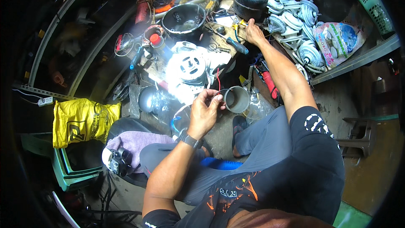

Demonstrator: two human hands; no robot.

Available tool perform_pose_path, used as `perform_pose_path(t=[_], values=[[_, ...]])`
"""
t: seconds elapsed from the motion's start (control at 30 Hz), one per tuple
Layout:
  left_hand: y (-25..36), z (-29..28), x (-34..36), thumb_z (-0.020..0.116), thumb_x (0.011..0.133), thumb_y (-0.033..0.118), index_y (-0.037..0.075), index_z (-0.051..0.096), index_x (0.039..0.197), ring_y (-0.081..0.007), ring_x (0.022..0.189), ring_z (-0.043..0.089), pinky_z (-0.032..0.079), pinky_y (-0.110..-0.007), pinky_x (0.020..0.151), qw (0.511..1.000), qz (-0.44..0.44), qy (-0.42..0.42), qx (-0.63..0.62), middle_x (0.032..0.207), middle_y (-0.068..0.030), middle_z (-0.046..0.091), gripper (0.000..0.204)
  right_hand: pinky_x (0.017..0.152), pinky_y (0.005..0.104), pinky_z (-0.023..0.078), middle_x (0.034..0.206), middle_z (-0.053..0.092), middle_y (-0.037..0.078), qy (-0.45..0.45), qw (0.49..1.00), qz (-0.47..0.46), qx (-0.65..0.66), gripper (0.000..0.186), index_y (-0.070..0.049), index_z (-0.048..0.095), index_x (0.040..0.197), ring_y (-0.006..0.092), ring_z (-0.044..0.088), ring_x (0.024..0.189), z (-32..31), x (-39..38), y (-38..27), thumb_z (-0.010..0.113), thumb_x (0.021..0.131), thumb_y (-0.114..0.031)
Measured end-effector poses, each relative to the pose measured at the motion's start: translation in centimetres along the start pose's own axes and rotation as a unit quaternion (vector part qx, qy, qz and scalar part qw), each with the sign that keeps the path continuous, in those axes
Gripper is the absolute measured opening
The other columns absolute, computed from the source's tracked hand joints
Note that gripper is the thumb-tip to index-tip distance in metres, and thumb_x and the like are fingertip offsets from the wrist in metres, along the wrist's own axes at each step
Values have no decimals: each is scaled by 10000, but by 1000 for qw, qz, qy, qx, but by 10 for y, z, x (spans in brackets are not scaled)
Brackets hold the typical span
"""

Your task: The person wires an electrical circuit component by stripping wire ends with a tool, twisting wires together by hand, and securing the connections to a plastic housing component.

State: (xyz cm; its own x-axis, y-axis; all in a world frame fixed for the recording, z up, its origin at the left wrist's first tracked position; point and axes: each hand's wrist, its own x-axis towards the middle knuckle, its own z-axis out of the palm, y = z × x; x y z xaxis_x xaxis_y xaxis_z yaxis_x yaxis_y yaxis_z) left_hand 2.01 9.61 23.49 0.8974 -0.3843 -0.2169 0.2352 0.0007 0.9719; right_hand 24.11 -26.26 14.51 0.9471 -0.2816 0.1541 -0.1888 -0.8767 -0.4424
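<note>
My left hand is closed in a pinch around thin electrical wires, one red and one dark, above the workbench's near edge. Just beyond it lies a round white motor housing with a slotted face, brightly lit. A grey cup-like container is beside my left fingers. My right hand is stretched out to the far right of the bench, its fingers closed at a small yellow-handled tool; the tool's kind is unclear. A blue-and-black screwdriver lies next to that hand.
A black bowl, a red-capped bottle and a black rounded pot crowd the bench. Several grey motor parts are heaped at right beside a printed plastic bag. A yellow sack stands at left.
</note>
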Motion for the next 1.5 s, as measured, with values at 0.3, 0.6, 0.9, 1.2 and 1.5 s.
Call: perform_pose_path(t=[0.3, 0.6, 0.9, 1.2, 1.5], values=[[3, -1, 5, 593, 992, 93, -25, 600, 1033, -115, 751, 658, 545, -256, 721, 993, 7, 39, -110, 861, -74, 671, 126, 997, 431, 449, 1236, 610, 215, 123, 961, -16, 245, 325, -52, 488, 1276, 362, 580, 1193, -42, -21, -54, 535, 992, -204], [32, 1, 12, 611, 990, 145, 0, 589, 1123, -215, 924, 688, 592, -340, 860, 937, -18, 4, -349, 992, -77, 645, 199, 868, 272, 453, 984, 614, 19, -157, 821, -14, 549, 293, -53, 563, 1229, 110, 579, 920, -105, -177, -65, 467, 999, -207], [40, 3, -10, 580, 978, 133, -20, 606, 1088, -164, 844, 690, 579, -276, 781, 941, -17, -3, -339, 904, -82, 672, 190, 591, 243, 491, 991, 542, 6, -377, 724, 70, 574, 391, -92, 517, 1291, 81, 556, 749, -96, -281, -147, 638, 924, -146], [25, -17, -13, 579, 995, 162, -53, 612, 1136, -145, 852, 674, 571, -242, 767, 974, 2, 13, -227, 863, -25, 623, 259, 903, 281, 490, 1191, 578, 54, -412, 754, -6, 511, 761, -68, 236, 1562, 126, 579, 1009, -82, -284, -131, 589, 891, -122], [26, -17, -13, 623, 961, 121, -56, 625, 1116, -135, 827, 657, 553, -246, 733, 975, -4, 35, -219, 921, -57, 639, 235, 904, 314, 505, 1304, 577, 78, -429, 741, 31, 516, 603, -73, 386, 1478, 170, 578, 1143, -78, -287, -126, 549, 898, -62]])
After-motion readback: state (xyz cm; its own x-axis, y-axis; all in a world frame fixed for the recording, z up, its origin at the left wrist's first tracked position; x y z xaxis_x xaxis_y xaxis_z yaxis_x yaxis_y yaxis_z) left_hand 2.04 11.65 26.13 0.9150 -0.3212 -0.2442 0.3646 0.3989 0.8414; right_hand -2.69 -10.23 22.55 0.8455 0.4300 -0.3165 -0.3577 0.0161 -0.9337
